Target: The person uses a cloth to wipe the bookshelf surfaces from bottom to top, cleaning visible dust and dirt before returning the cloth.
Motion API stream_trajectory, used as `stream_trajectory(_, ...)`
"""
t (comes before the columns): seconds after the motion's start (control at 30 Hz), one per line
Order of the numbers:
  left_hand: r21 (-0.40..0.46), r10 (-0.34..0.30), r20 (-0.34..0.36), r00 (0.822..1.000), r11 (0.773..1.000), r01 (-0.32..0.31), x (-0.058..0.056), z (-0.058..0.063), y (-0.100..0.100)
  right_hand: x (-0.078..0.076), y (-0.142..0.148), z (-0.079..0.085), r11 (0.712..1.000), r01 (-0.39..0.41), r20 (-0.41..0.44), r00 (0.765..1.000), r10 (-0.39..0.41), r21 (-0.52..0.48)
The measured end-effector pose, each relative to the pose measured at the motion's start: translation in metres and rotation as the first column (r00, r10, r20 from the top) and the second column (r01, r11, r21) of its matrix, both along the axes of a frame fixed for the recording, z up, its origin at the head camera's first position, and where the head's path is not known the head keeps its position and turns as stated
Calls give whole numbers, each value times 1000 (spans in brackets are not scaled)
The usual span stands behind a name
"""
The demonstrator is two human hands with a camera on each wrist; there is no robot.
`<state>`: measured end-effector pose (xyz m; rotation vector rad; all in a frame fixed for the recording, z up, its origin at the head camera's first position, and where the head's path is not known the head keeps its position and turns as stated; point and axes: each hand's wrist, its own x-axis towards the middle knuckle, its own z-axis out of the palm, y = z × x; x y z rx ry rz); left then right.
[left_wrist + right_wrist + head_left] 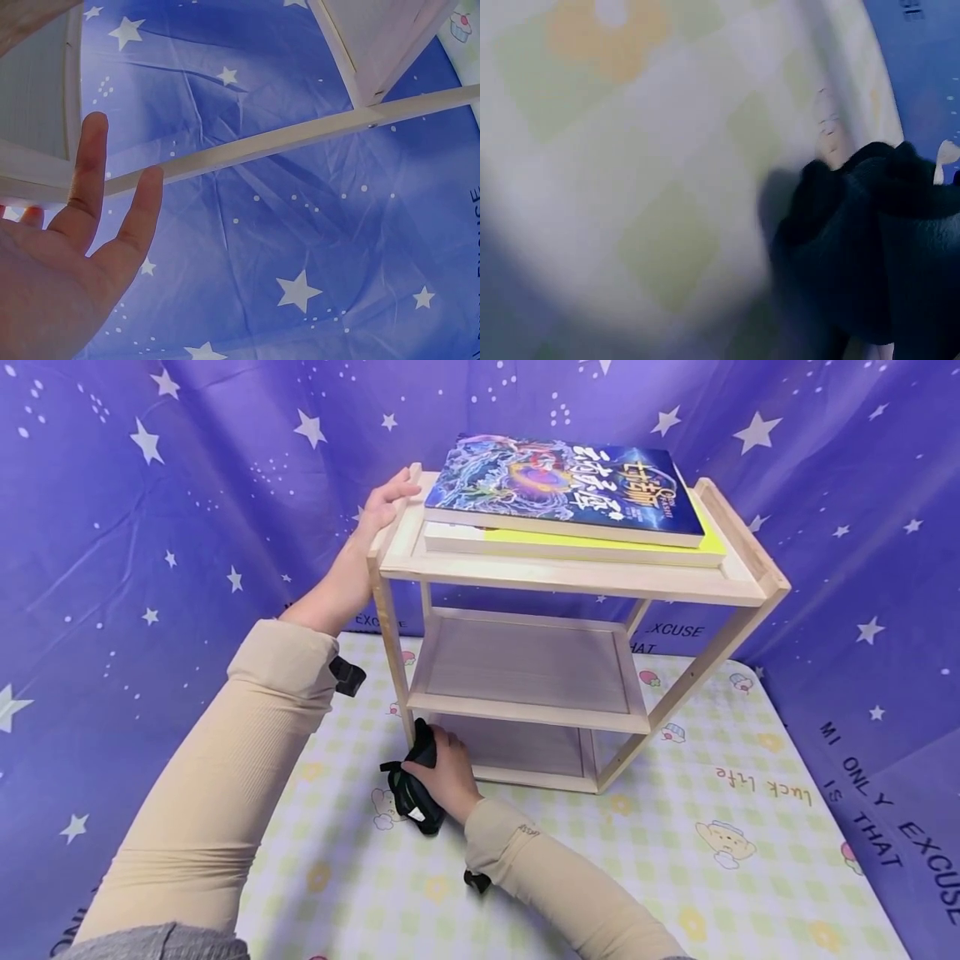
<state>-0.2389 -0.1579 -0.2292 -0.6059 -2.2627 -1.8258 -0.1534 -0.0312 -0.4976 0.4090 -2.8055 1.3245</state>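
Observation:
A three-tier wooden shelf [577, 581] stands on a patterned cloth. At its upper left end, my left hand [378, 518] grips the end rail, some fingers over the top. The left wrist view shows two fingers [94, 169] of that hand extended beside the wooden frame. Low by the front left leg, my right hand [450, 772] holds a soft black item [420, 781] with a strap and a small white patch. Its exact kind is unclear. In the right wrist view the black item [855, 255] fills the lower right, and the fingers are hidden.
Two books lie stacked on the top tier: a dark blue illustrated one [562, 485] over a yellow-edged one [585, 547]. A purple star-print curtain [225, 485] hangs behind and at the sides. The checked cloth [712, 893] spreads under the shelf.

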Motion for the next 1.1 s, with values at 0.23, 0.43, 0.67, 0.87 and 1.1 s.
stream_trajectory(0.23, 0, 2, -12, 1000, 1000, -2, 0, -1, -1, 0, 2, 12, 979, 62, 119, 992, -39, -193)
stream_trajectory(0.43, 18, 0, -28, 1000, 1000, 0, -2, -2, -2, -7, 4, 25, 952, 83, 117, 992, -50, -293)
stream_trajectory(0.67, 24, -2, -21, 1000, 1000, 2, -2, -2, -2, -21, 7, 39, 915, 72, 158, 987, -9, -397)
stream_trajectory(0.87, 45, -7, -33, 999, 999, 8, -5, -4, 1, -30, 10, 47, 889, 97, 268, 963, 30, -447)
stream_trajectory(1.1, 16, -2, -40, 999, 1000, 3, -6, -5, 2, -41, 16, 56, 929, 60, 419, 902, 107, -366)
